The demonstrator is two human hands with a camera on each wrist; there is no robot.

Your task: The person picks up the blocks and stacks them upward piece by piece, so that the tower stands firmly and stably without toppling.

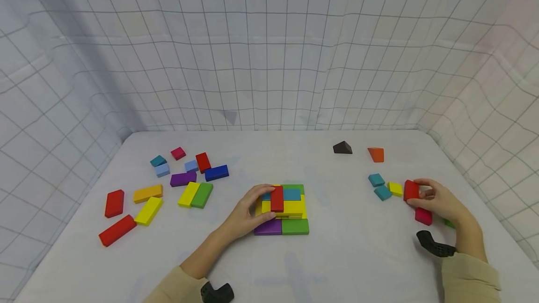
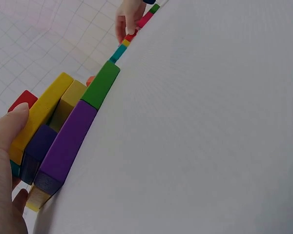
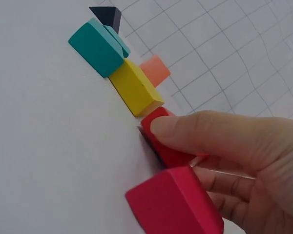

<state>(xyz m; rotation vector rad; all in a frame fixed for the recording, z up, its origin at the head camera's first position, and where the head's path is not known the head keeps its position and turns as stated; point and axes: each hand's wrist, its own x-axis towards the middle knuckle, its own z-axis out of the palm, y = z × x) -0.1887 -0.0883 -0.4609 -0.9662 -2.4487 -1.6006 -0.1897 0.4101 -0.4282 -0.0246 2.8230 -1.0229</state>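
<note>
Tabletop [image 1: 337,256]: topmost red block [image 1: 277,199], long axis apparently forward

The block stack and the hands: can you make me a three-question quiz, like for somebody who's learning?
1. Pick one: what colour block does the right hand hold? A) blue B) red C) yellow
2. True or false: in the head view, the black block lies left of the orange block.
3. Fill in: at the stack's side nearest the person, a purple block lies beside a ___ block.

Key:
1. B, the red block
2. True
3. Green
</note>
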